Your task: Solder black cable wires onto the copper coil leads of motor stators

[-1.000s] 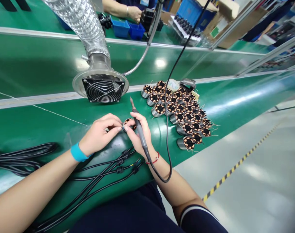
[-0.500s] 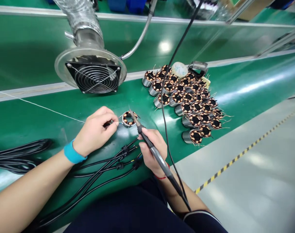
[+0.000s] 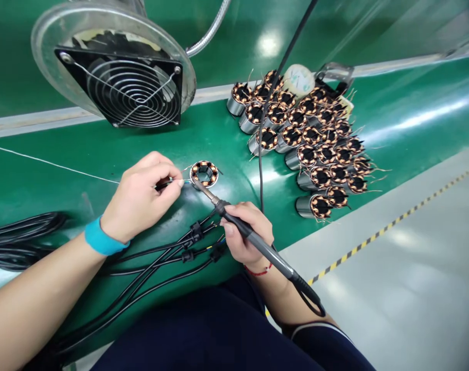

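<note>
A motor stator (image 3: 214, 174) with copper windings stands on the green bench between my hands. My right hand (image 3: 247, 232) grips a soldering iron (image 3: 253, 237), its tip at the stator's near left rim. Closed in a pinch, my left hand (image 3: 143, 196) is just left of the stator. Thin wires (image 3: 186, 181) run from its fingertips to the stator's side; a dark cable end shows between the fingers. A thin white strand, which looks like solder wire (image 3: 60, 167), leads from the left to this hand.
Several wound stators (image 3: 311, 178) stand in rows at the right. Black cables (image 3: 157, 281) with connectors lie in front of me, and a coiled cable (image 3: 21, 237) at the left. A fume extractor fan (image 3: 137, 98) overhangs the bench's back left.
The soldering iron's tip has moved from above the stator's far side to its near left rim. My left hand keeps its pinch beside the stator. The view has shifted closer.
</note>
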The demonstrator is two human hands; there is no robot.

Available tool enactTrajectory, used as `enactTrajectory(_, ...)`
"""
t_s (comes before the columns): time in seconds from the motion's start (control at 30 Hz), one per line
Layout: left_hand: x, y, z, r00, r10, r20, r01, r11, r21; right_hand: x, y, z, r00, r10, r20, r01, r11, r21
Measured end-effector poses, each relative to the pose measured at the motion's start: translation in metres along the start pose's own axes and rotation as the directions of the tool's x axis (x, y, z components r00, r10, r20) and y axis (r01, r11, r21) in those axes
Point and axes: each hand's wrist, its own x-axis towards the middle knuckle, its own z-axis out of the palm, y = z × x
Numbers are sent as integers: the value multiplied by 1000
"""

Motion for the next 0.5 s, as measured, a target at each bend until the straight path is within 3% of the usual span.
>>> enactTrajectory(0.5,1,-3,2,997,55,-58,-54,998,8,-6,4,2,1000,17,-16,-17,1000,12)
